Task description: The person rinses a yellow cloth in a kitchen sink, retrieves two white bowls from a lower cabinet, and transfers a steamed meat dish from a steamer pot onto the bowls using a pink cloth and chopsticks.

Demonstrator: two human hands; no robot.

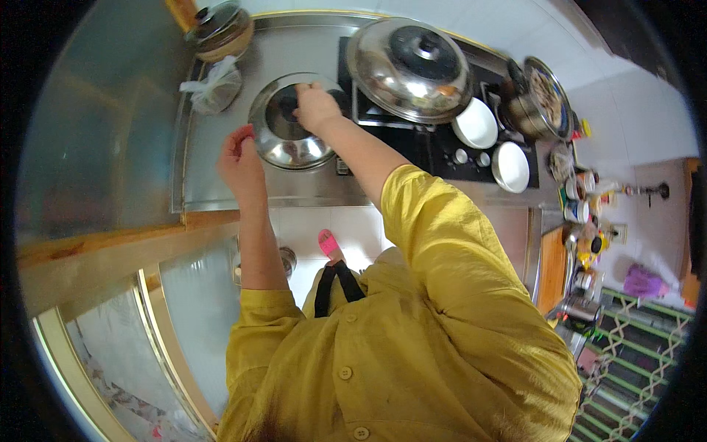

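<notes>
A round steel lid (301, 153) with a dark centre lies on the left part of the steel counter (221, 179). My right hand (317, 108) reaches over it, fingers bent at the lid's dark knob (286, 109); part of the knob is hidden by the fingers. At the lid's left rim is my left hand (241, 160), fingers curled in and nothing visible in them. Whether those fingertips touch the rim is hard to tell. What lies under the lid is hidden.
A large domed wok lid (381, 77) covers the black gas hob's (386, 145) back part. White bowls (476, 124) stand right of it, near a steel pot (525, 116) with food. Leftward are a tied plastic bag (215, 88) and a lidded pot (223, 41).
</notes>
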